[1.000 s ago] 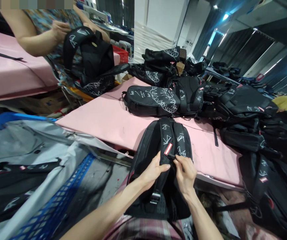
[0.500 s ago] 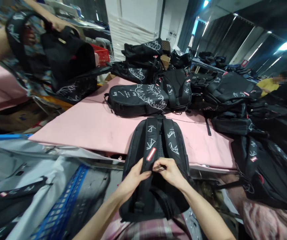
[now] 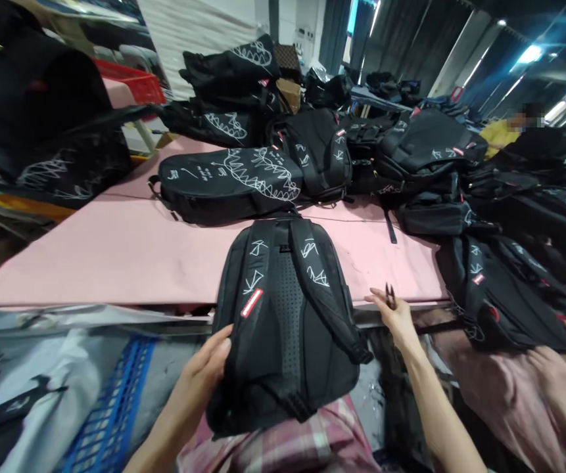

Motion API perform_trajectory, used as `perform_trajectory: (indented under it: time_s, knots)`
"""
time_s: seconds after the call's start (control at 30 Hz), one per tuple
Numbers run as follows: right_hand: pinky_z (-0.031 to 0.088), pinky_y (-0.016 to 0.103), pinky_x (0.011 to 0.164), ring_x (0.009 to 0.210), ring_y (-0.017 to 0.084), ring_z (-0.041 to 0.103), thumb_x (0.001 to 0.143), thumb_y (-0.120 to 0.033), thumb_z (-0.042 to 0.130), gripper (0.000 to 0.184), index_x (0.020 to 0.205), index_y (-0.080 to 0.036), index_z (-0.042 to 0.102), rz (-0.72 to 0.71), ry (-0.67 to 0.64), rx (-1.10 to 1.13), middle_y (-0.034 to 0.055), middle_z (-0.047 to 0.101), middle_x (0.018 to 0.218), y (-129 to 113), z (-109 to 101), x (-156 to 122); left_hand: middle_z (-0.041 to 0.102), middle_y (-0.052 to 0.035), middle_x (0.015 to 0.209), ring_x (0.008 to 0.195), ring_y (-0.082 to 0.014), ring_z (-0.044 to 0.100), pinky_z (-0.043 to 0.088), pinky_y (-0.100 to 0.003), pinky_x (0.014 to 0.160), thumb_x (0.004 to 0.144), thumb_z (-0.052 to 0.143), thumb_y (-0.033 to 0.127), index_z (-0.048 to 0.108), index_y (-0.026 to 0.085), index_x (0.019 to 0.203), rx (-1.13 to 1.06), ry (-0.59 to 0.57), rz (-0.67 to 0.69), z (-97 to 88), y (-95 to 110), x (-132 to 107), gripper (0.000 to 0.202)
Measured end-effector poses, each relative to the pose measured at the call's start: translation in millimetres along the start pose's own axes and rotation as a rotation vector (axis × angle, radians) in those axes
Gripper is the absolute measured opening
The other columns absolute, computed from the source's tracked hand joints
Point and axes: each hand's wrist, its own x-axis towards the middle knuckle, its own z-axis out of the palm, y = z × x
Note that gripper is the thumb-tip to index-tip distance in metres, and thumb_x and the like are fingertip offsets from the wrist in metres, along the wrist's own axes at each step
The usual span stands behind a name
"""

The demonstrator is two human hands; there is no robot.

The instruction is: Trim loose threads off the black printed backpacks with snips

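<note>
A black backpack (image 3: 290, 309) leans against the table's front edge, its strap side facing me. White drawings and a red-and-white label mark its shoulder straps. My left hand (image 3: 211, 358) grips the pack's left edge, thumb on the front, its other fingers partly hidden. To the right of the pack, apart from it, my right hand (image 3: 395, 315) is closed around small dark thread snips (image 3: 390, 295), whose two points stick up above the fingers. The loose end of the right strap hangs near the pack's right side.
On the pink table (image 3: 115, 256) lies another black backpack (image 3: 233, 184), with several more piled behind and right. A co-worker's hands (image 3: 551, 371) touch a backpack (image 3: 514, 295) at right. A blurred black bag (image 3: 50, 125) is at far left; a blue basket (image 3: 110, 401) stands lower left.
My right hand has moved off the backpack's middle to its right side, carrying the snips. My left hand has shifted from the strap to the pack's left edge. The view has turned right.
</note>
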Motion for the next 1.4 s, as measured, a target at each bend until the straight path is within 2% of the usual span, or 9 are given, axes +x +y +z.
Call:
perform_trajectory:
  time_s: [0.1, 0.2, 0.3, 0.37, 0.47, 0.8, 1.07, 1.17, 1.4]
  knots:
    - [0.046, 0.029, 0.069, 0.082, 0.021, 0.062, 0.070, -0.045, 0.064, 0.037, 0.090, -0.015, 0.069, 0.008, -0.180, 0.056, 0.0077, 0.070, 0.091, -1, 28, -3, 0.068, -0.0078, 0.103, 0.098, -0.0241, 0.062, 0.049, -0.029, 0.083, 0.067, 0.064, 0.053, 0.048, 0.016, 0.124, -0.018, -0.050, -0.008, 0.6, 2, -6, 0.070]
    - [0.040, 0.024, 0.055, 0.063, 0.014, 0.056, 0.064, -0.040, 0.069, 0.030, 0.080, -0.014, 0.066, 0.059, -0.336, 0.070, 0.0013, 0.066, 0.071, 1, 44, -3, 0.070, -0.0079, 0.096, 0.089, -0.0239, 0.065, 0.050, -0.030, 0.079, 0.067, 0.065, 0.054, 0.052, 0.014, 0.120, -0.003, -0.108, -0.026, -2.8, -1, -15, 0.067]
    - [0.023, 0.020, 0.041, 0.042, 0.005, 0.033, 0.060, -0.040, 0.071, 0.030, 0.067, -0.015, 0.057, 0.190, -0.413, 0.139, -0.0077, 0.044, 0.048, 0, 45, -3, 0.070, -0.0082, 0.094, 0.083, -0.0242, 0.065, 0.051, -0.031, 0.075, 0.065, 0.068, 0.053, 0.058, 0.015, 0.110, -0.050, -0.162, -0.100, -7.6, -7, -25, 0.060]
    - [0.014, 0.020, 0.039, 0.039, 0.003, 0.020, 0.059, -0.043, 0.071, 0.033, 0.065, -0.016, 0.052, 0.251, -0.444, 0.221, -0.0108, 0.032, 0.045, -2, 42, -3, 0.071, -0.0087, 0.092, 0.081, -0.0251, 0.066, 0.052, -0.033, 0.073, 0.062, 0.069, 0.055, 0.062, 0.015, 0.102, -0.120, -0.173, -0.154, -9.9, -9, -29, 0.056]
    - [0.011, 0.021, 0.040, 0.040, 0.003, 0.017, 0.057, -0.044, 0.072, 0.036, 0.066, -0.016, 0.051, 0.249, -0.492, 0.305, -0.0112, 0.028, 0.046, -7, 38, -6, 0.071, -0.0096, 0.094, 0.081, -0.0261, 0.066, 0.053, -0.035, 0.073, 0.063, 0.067, 0.058, 0.066, 0.016, 0.097, -0.200, -0.190, -0.194, -10.1, -6, -35, 0.054]
    - [0.010, 0.022, 0.041, 0.040, 0.003, 0.017, 0.053, -0.044, 0.076, 0.039, 0.071, -0.014, 0.057, 0.228, -0.450, 0.341, -0.0098, 0.031, 0.047, -13, 40, -10, 0.065, -0.0074, 0.113, 0.095, -0.0273, 0.062, 0.049, -0.034, 0.082, 0.073, 0.053, 0.063, 0.064, 0.022, 0.110, -0.129, -0.231, -0.050, -15.8, 7, -52, 0.056]
    - [0.017, 0.021, 0.041, 0.042, 0.004, 0.030, 0.052, -0.044, 0.077, 0.041, 0.075, -0.013, 0.061, 0.244, -0.356, 0.290, -0.0043, 0.048, 0.054, -15, 42, -15, 0.064, -0.0102, 0.113, 0.101, -0.0283, 0.060, 0.044, -0.038, 0.091, 0.076, 0.049, 0.063, 0.051, 0.017, 0.128, -0.090, -0.429, 0.031, -12.3, 18, -60, 0.069]
    - [0.016, 0.021, 0.041, 0.041, 0.005, 0.030, 0.055, -0.045, 0.075, 0.041, 0.076, -0.013, 0.060, 0.236, -0.374, 0.252, -0.0052, 0.045, 0.052, -12, 44, -12, 0.067, -0.0096, 0.106, 0.098, -0.0269, 0.061, 0.045, -0.038, 0.089, 0.080, 0.046, 0.059, 0.047, 0.018, 0.131, -0.084, -0.453, 0.066, -11.4, 19, -59, 0.066]
    - [0.013, 0.021, 0.040, 0.041, 0.003, 0.020, 0.056, -0.048, 0.075, 0.046, 0.079, -0.012, 0.060, 0.170, -0.339, 0.194, -0.0087, 0.035, 0.048, -7, 46, -13, 0.069, -0.0104, 0.098, 0.095, -0.0267, 0.061, 0.049, -0.033, 0.079, 0.072, 0.053, 0.064, 0.052, 0.014, 0.126, -0.109, -0.397, 0.036, -12.2, 18, -59, 0.074]
